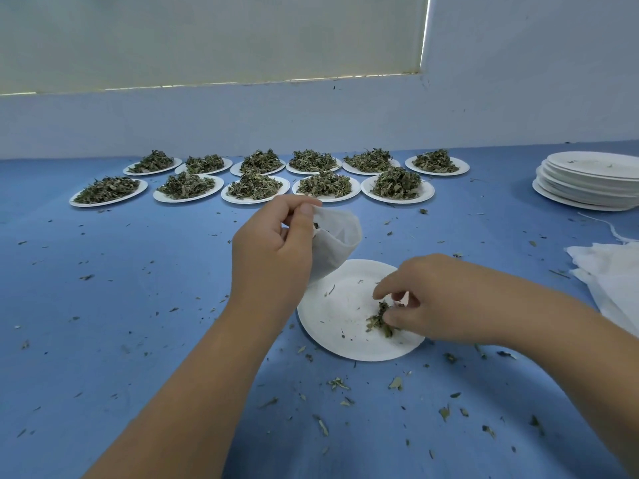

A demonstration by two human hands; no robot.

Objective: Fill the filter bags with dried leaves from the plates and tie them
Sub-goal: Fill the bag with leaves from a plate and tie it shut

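no readable text, no labels, no brands, no numbers, no signs on anything in view

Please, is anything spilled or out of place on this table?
Yes. Dried leaf crumbs lie scattered over the blue table, thickest around the nearly empty near plate, outside any plate. Otherwise the full plates and the stack of empty plates sit orderly.

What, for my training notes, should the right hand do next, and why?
Probably lift its pinch to the filter bag and drop it in: the right hand pinches the last clump of dried leaves on the nearly bare plate, while the left hand holds the bag's mouth open close by.
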